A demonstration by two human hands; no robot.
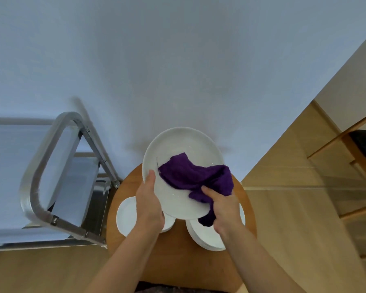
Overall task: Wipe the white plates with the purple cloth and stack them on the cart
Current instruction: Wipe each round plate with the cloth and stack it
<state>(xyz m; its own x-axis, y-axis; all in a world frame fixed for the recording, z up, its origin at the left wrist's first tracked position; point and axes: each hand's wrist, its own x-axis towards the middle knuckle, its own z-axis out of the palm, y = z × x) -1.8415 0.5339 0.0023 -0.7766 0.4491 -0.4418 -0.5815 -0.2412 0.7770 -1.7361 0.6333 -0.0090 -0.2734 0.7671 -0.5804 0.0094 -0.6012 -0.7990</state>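
Left hand (pixel 149 205) grips plate (pixel 178 149) rim; right hand (pixel 224 208) clutches purple cloth (pixel 197 176) against plate face.

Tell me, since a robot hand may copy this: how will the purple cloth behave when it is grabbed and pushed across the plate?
Probably floppy: the purple cloth sags in folds, with one end hanging below the held plate. Its fuzzy surface likely grips the right hand well. It seems light, bunching rather than sliding flat when pushed.
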